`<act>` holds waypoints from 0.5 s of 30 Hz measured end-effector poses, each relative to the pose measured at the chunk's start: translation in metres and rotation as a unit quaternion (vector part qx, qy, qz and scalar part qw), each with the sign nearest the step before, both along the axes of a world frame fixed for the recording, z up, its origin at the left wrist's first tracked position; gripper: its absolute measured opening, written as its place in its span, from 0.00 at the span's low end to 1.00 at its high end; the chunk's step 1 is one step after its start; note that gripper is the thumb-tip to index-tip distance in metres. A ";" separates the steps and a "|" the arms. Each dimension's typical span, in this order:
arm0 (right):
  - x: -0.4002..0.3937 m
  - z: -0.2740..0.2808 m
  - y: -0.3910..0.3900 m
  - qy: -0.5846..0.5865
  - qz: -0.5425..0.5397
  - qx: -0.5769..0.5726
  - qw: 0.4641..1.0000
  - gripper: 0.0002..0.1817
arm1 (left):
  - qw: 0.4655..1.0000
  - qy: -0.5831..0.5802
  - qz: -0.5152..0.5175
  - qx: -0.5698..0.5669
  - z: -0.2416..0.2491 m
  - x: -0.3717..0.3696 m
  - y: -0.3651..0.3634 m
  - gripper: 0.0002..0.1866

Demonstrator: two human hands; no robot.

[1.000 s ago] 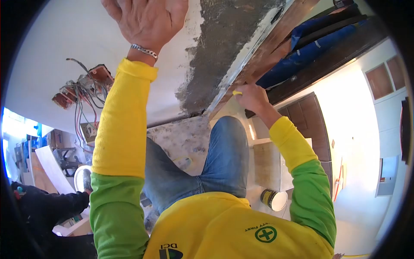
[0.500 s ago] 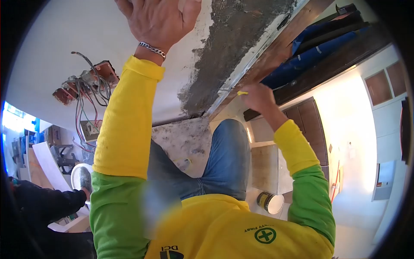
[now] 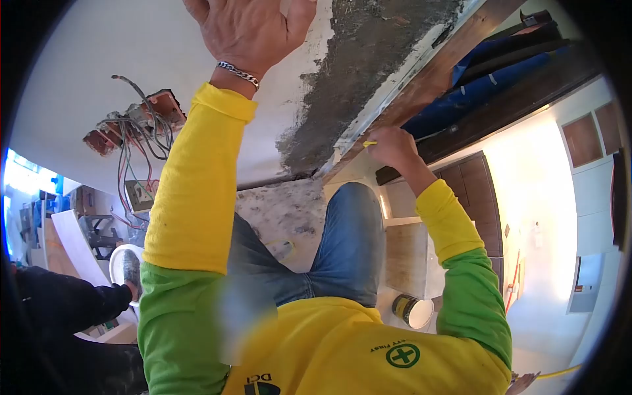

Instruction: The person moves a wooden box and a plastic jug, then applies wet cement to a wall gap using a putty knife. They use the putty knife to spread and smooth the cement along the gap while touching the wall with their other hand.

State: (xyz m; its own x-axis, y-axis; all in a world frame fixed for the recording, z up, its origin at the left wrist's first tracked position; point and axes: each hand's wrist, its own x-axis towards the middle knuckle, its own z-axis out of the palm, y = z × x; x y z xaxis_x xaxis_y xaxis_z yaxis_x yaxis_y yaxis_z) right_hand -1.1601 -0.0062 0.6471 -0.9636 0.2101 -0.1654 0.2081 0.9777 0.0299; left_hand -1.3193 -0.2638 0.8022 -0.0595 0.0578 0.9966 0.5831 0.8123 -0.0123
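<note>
My left hand (image 3: 253, 33) is raised against the white wall (image 3: 197, 59), its thumb and fingers spread and partly cut off by the top edge. A silver chain bracelet circles that wrist. To its right, a rough grey cement strip (image 3: 359, 72) runs beside a wooden frame (image 3: 428, 82). My right hand (image 3: 394, 146) is closed at the frame's lower part, with a small yellow object (image 3: 370, 143) pinched in it. The rest of that object is hidden or too small to tell.
Loose wires hang from broken wall boxes (image 3: 102, 139) at left. A person's dark sleeve (image 3: 72, 299) and hand are near a white bucket (image 3: 118, 266). A paint can (image 3: 413, 311) stands by my right knee. Another hand (image 3: 522, 383) shows at lower right by a yellow strip (image 3: 559, 372).
The view has shifted slightly, so the wall and wires sit a little further right. A hand and a yellow strip have come into view at lower right. Both my hands keep nearly the same pose.
</note>
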 end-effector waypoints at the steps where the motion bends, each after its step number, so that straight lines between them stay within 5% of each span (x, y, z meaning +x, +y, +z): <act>1: -0.004 -0.011 0.004 -0.005 0.012 -0.006 1.000 0.15 | 1.000 0.003 0.002 0.001 0.000 -0.001 0.001 0.29; 7: -0.003 -0.114 0.000 0.008 0.001 -0.005 1.000 0.16 | 0.999 0.048 -0.016 0.012 -0.002 -0.009 0.001 0.29; 11: 0.010 -0.032 -0.013 -0.011 -0.035 -0.015 0.999 0.18 | 1.000 0.006 0.000 -0.004 -0.003 -0.004 0.001 0.29; 15: -0.005 -0.069 0.002 -0.006 -0.020 -0.018 1.000 0.17 | 0.999 0.051 0.001 0.012 -0.003 -0.013 0.004 0.29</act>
